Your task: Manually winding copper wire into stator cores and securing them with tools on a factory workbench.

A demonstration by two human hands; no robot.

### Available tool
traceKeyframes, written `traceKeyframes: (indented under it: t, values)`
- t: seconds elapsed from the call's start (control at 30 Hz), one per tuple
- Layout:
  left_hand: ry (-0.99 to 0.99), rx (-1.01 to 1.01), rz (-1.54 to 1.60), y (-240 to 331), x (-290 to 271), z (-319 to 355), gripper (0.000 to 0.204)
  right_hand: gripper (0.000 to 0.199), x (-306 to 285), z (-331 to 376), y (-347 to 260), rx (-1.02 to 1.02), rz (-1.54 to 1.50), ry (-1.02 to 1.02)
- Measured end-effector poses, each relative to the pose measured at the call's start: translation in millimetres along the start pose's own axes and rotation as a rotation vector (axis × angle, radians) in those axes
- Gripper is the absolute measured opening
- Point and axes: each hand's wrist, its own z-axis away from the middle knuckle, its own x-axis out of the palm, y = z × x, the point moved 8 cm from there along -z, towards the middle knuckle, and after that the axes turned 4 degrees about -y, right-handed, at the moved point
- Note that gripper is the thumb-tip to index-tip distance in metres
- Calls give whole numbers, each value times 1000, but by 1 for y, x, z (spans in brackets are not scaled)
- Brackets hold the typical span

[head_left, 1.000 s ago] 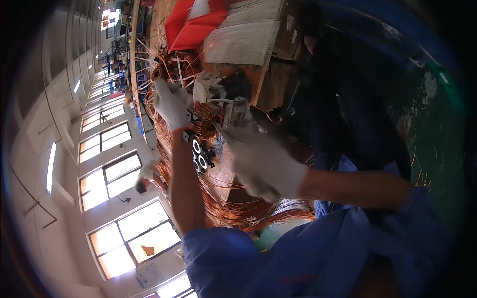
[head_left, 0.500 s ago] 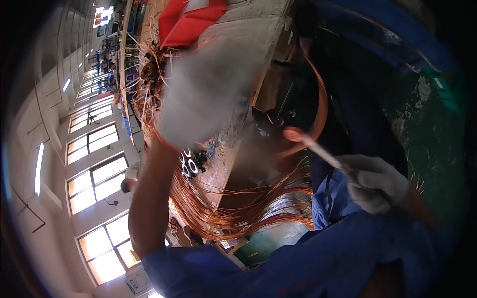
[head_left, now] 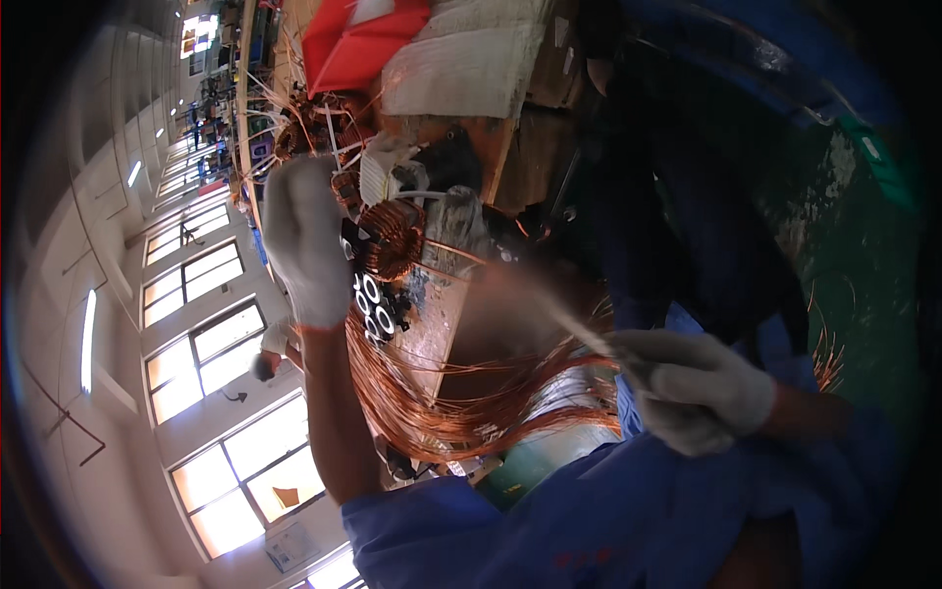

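Note:
My right hand (head_left: 702, 388), in a pale work glove, is wrapped round a long pale stick-like tool (head_left: 579, 329), whose far end is smeared by motion. From that end a copper wire (head_left: 456, 252) runs left to a ring-shaped coil (head_left: 392, 240) wound with copper wire. Beside the coil, on its left, is my gloved left hand (head_left: 309, 236). It looks closed, with its fingers curled out of sight, so what it grips does not show. A dark part sits between that hand and the coil.
A thick bundle of copper wires (head_left: 442, 432) hangs across the near side of the bench. White rings (head_left: 373, 304) lie below the coil. A red bin (head_left: 363, 44) and a wooden box (head_left: 545, 162) stand beyond. Another person (head_left: 270, 358) is at far left.
My left hand has swung left from over the coil, uncovering it. The right hand and its tool have moved slightly left and down; the large copper loop at right is gone from view.

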Motion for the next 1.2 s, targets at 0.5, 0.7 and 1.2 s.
traceKeyframes:
  t: [0.5, 0.7, 1.2]
  values:
    - [65, -424, 384, -82, 14, -50, 43, 31, 63, -143, -4, 141, -401, -75]
    - [16, -273, 437, -84, 3, 20, 40, 49, 41, -91, 4, -34, -127, -26]
    - [-235, 288, -196, 29, 24, 30, 23, 45, 3, -127, -226, -501, 1707, 283]
